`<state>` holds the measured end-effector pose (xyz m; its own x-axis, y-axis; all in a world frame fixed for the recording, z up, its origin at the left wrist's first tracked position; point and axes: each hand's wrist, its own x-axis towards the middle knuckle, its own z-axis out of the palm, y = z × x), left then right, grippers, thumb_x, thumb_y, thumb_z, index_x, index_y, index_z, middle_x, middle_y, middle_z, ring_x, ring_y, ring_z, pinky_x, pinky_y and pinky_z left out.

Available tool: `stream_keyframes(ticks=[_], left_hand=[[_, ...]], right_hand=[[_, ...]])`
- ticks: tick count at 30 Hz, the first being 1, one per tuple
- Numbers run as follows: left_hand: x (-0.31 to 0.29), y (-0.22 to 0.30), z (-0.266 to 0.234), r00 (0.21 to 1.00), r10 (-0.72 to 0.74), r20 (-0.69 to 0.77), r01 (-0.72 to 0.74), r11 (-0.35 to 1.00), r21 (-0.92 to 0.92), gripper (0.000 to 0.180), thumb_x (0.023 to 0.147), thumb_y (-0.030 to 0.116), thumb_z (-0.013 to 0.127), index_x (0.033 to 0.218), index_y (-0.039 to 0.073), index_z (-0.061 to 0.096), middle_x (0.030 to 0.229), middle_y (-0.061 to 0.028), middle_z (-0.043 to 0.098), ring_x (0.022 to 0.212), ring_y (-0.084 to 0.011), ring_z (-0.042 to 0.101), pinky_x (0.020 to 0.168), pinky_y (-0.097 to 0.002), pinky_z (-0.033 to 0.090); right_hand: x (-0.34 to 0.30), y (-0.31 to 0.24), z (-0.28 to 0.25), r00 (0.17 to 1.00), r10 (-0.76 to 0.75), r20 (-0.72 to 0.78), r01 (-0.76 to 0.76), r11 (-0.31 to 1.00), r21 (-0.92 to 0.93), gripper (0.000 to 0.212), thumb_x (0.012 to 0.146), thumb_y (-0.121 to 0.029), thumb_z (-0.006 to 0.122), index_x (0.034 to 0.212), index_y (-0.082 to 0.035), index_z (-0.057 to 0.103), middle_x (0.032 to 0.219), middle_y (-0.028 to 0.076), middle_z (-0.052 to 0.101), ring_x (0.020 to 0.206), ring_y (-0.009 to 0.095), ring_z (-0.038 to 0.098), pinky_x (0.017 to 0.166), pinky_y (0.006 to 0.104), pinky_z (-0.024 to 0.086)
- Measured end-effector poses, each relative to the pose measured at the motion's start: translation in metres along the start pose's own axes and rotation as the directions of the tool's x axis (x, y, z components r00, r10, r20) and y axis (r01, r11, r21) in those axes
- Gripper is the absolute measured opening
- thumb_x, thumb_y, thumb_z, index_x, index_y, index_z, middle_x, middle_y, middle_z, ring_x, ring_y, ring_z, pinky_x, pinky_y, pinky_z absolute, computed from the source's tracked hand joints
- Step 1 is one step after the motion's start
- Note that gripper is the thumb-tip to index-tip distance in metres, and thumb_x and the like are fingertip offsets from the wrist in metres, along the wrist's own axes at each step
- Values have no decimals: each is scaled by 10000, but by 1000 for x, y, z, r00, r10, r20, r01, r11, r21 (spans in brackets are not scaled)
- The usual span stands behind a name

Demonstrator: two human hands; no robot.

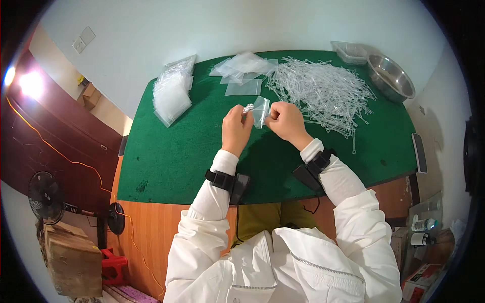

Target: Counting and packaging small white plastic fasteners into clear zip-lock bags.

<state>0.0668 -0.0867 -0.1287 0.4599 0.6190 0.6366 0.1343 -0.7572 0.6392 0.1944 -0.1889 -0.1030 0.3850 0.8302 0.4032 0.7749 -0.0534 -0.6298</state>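
Above the middle of the green table, my left hand [236, 130] is closed around a small bundle of clear looped pieces [247, 108], whose ends stick out past the fingers. My right hand [288, 122] pinches the right side of a clear zip bag [260, 113]. The bag hangs between both hands, close to the bundle; whether any pieces are inside it I cannot tell. Right of my hands spreads a large tangled pile of thin clear looped pieces [323, 91]. Flat clear bags [243, 87] lie loosely beyond my hands.
Stacked clear bags [172, 98] lie at the table's left. A metal bowl [391, 78] and a clear plastic container [349, 52] stand at the far right. A phone-like device [419, 153] sits at the right edge. On the left are a fan [46, 197] and a cardboard box [73, 260].
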Motion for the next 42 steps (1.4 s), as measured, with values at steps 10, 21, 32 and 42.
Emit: stream_keyframes(ticks=[10,21,32,42], left_hand=[[1,1,5,981,-191,41,194,929,-315,153,793,99,618,721,-11,540,651,-11,563,566,-57,474,488,-243,376],[-2,2,7,953,-259,159,303,859,-413,109,803,97,603,778,-8,588,689,-12,572,581,-59,477,506,-214,369],[0,4,5,956,-279,85,275,761,-588,178,892,176,520,799,24,534,720,-20,551,606,-73,481,537,-213,379],[6,16,-10,957,-225,182,211,113,-971,214,952,283,404,897,89,476,1031,-73,542,1038,-160,459,903,-307,331]], right_hand=[[3,25,10,870,-489,-57,481,870,-110,650,623,-231,718,1200,-86,456,1217,135,456,1143,310,421,1021,482,252],[-2,6,6,886,-446,-128,421,888,-184,793,567,-303,753,1236,-64,401,1163,115,487,1118,296,443,1019,510,246],[0,6,10,865,-457,-209,427,888,-172,684,571,-265,724,1163,-63,448,1083,103,520,1054,293,480,1000,503,283],[-2,1,14,848,-498,-179,470,865,-175,647,569,-247,713,1130,-47,461,1053,117,529,1020,303,497,969,472,322]])
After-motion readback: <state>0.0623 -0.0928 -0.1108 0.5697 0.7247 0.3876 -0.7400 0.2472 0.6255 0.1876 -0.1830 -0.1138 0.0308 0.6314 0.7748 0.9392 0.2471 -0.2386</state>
